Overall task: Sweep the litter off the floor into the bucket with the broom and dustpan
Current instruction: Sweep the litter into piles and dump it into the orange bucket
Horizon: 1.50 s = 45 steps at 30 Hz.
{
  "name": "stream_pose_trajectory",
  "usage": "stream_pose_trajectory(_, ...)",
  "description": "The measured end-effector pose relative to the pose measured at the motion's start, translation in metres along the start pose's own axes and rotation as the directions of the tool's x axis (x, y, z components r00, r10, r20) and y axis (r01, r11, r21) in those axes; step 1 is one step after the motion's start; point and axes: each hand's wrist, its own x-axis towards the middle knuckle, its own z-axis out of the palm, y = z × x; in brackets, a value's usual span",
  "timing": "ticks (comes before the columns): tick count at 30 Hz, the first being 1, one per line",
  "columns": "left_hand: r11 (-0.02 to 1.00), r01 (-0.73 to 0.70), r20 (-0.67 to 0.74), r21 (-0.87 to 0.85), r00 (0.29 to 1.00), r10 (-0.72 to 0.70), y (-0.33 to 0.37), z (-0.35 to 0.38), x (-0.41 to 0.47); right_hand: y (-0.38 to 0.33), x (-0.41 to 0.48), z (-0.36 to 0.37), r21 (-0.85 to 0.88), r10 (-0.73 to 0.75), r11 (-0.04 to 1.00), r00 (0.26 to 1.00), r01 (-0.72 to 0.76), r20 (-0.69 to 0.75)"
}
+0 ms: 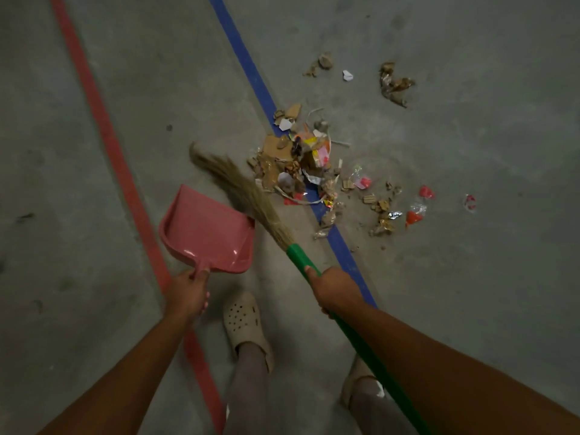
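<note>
1. Where the view lies nearest the person, a beige perforated clog (243,321) is seen on the grey concrete floor (470,309), between a red painted line (103,127) and a blue painted line (248,67).
2. The short handle of a pink plastic dustpan (207,230) is gripped by the left hand (188,293), whose fingers are curled round it, thumb on top.
3. The dustpan is held with its handle towards the person and its open mouth pointing away and to the right, towards the litter; whether it rests on the floor cannot be told.
4. The green handle of a long broom with straw-coloured bristles (244,193) is clasped by the right hand (337,290), fingers wrapped round the shaft just below the bristle head.
5. The broom's long axis runs from lower right to upper left; the bristles point away, cross the right corner of the dustpan's mouth and end in a curled tip on the floor beyond it.
6. A heap of litter (301,161), made up of torn cardboard, paper and coloured wrappers, lies across the blue line, just right of the bristles.
7. Looser scraps are scattered to the right, and a few brown and white pieces (392,83) lie farther off.
</note>
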Motion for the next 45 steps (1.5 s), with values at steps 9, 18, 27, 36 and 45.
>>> stream_pose_trajectory(9,0.984,-0.121,0.155,0.133,0.983,0.100,0.014,0.026,0.080,0.043,0.044,0.029,0.169,0.207,0.969,0.967,-0.181,-0.152)
stream_pose_trajectory(18,0.958,-0.239,0.275,0.161,0.943,0.190,0.075,0.039,0.086,0.044,-0.034,0.015,0.697,0.398,0.689,0.908,-0.200,-0.133)
stream_pose_trajectory(27,0.939,-0.292,0.290,0.184,0.929,0.232,0.109,0.024,0.099,0.017,-0.046,-0.018,0.734,0.415,0.654,0.898,-0.182,-0.148)
stream_pose_trajectory(36,0.955,-0.247,0.256,0.166,0.946,0.200,0.103,0.007,0.105,0.003,-0.052,-0.033,0.752,0.412,0.646,0.889,-0.130,-0.201)
stream_pose_trajectory(45,0.937,-0.234,0.270,0.261,0.949,0.162,0.071,0.006,0.102,0.016,-0.053,0.003,0.345,0.228,0.921,0.968,-0.180,-0.103)
